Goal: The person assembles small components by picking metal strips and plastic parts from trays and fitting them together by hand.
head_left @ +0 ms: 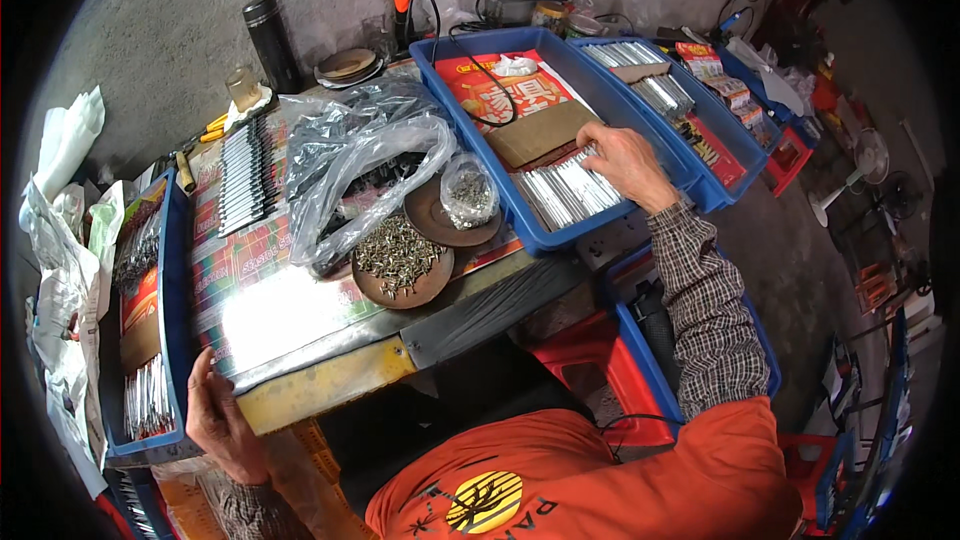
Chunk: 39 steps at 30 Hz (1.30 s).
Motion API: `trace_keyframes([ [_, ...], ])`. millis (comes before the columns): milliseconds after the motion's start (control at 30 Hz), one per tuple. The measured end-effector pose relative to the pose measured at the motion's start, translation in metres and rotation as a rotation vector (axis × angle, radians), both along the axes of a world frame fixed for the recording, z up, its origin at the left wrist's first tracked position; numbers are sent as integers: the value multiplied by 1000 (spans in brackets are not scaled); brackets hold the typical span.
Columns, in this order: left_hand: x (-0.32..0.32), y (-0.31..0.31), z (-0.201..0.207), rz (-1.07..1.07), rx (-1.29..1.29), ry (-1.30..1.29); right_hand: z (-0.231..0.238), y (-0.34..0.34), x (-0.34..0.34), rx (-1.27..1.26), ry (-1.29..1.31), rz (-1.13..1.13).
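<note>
My right hand [628,168] reaches into a blue tray [540,242], its fingertips closed at the end of a row of flat, silvery metal strips [565,195]. Brown cardboard [540,132] lies just behind that row. Down at the table's front left corner, my left hand [225,425] is held with its fingers extended and nothing seen in it. Nearest to it stands another blue tray [175,340], where more slim metal pieces [148,395] are packed. Between my hands, a round brown dish [385,295] holds a heap of small metal pins or rivets [398,252].
A clear bag of small parts [470,195] sits on a second brown dish [425,205]. Plastic bags [360,150] cover the table's middle. Behind are a row of dark-and-silver pieces [245,175] and a black flask [272,40]. Another blue tray [715,202] is at right, with a red stool [590,355] below.
</note>
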<state>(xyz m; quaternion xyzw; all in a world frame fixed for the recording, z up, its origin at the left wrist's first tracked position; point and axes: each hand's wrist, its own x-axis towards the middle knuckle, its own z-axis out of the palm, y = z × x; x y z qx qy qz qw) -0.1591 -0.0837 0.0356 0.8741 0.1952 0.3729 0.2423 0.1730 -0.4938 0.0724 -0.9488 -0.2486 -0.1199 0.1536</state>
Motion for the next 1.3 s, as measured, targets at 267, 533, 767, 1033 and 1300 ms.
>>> trace_keyframes([
  [267, 6, -24, -6, -137, -157, -50, -9, -8, 5, 81, -75, 24],
  [533, -2, -29, -12, -162, -267, 11, 1, -10, -5, 73, -6, -166],
  [767, -6, -42, -12, -171, -286, -57, -2, -5, -22, 127, -58, -118],
  [1033, 11, -87, -2, -379, -770, 20, 33, 53, -129, 458, -21, 249],
  [1300, 11, -106, -14, -580, -1284, 8, -20, 103, -182, 658, 839, 644],
])
